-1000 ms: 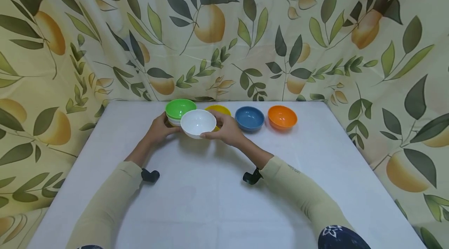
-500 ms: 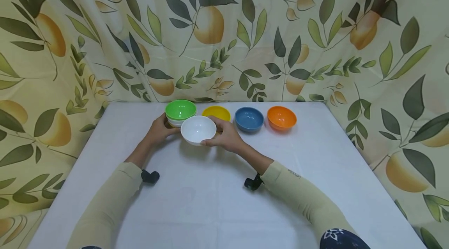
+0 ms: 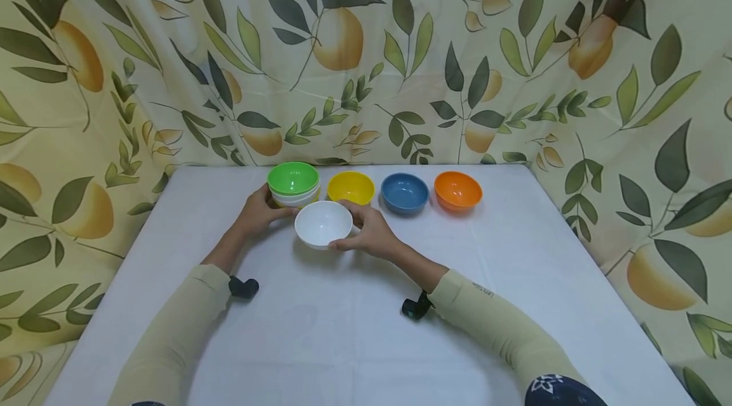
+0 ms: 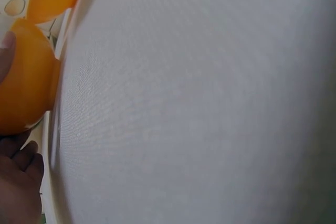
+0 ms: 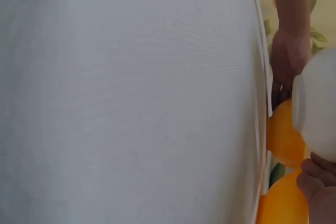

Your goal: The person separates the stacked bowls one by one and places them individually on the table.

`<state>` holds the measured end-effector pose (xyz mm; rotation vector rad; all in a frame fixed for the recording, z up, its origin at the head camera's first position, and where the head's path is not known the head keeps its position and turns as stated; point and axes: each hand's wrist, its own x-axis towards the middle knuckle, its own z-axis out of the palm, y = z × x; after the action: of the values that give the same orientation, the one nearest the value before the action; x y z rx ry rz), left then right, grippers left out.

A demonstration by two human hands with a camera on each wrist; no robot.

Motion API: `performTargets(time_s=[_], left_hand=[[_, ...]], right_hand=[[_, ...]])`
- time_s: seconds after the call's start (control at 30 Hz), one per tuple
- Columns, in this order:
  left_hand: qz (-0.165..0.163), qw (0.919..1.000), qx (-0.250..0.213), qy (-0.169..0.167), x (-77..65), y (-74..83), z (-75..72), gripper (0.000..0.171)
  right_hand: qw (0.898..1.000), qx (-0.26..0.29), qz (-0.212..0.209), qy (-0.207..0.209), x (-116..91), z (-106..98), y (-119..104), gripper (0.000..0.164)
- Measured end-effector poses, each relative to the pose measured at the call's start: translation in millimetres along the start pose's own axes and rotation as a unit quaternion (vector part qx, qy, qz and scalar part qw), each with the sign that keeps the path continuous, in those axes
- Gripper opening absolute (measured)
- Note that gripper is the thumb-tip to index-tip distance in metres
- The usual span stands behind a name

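Note:
At the left of the row stands a stack, with a green bowl (image 3: 293, 178) on top, a white one (image 3: 298, 198) under it and a yellow one (image 4: 26, 82) at the bottom. My left hand (image 3: 255, 215) grips this stack low down, thumb on the near side. Pinched by its rim side, a separate white bowl (image 3: 323, 224) hangs from my right hand (image 3: 372, 231), just in front of the stack and above the cloth. The right wrist view shows this white bowl's underside, apart from the table, with fingers (image 5: 315, 174) against it.
A yellow bowl (image 3: 351, 189), a blue bowl (image 3: 405, 193) and an orange bowl (image 3: 458, 190) stand in a row along the back of the white-covered table (image 3: 354, 330). Behind them hangs a fruit-patterned curtain (image 3: 337, 94).
My right hand has brought the white bowl toward me, away from the row, uncovering more of the yellow bowl behind it. The left hand keeps its place on the stack.

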<state>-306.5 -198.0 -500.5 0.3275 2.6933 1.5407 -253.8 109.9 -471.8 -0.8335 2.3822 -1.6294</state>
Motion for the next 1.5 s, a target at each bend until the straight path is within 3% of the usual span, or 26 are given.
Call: performTargets(time_s=[0.67, 1.5], left_hand=[[0.002, 0.9999, -0.014, 0.001, 1.1, -2.6, 0.7, 0.103], [-0.009, 1.0000, -0.003, -0.002, 2.9, -2.7, -1.0, 0.106]], right_hand=[[0.998, -0.031, 0.059, -0.021, 0, 4, 14, 0.090], [0.993, -0.097, 0.058, -0.029, 1, 2, 8, 0.103]])
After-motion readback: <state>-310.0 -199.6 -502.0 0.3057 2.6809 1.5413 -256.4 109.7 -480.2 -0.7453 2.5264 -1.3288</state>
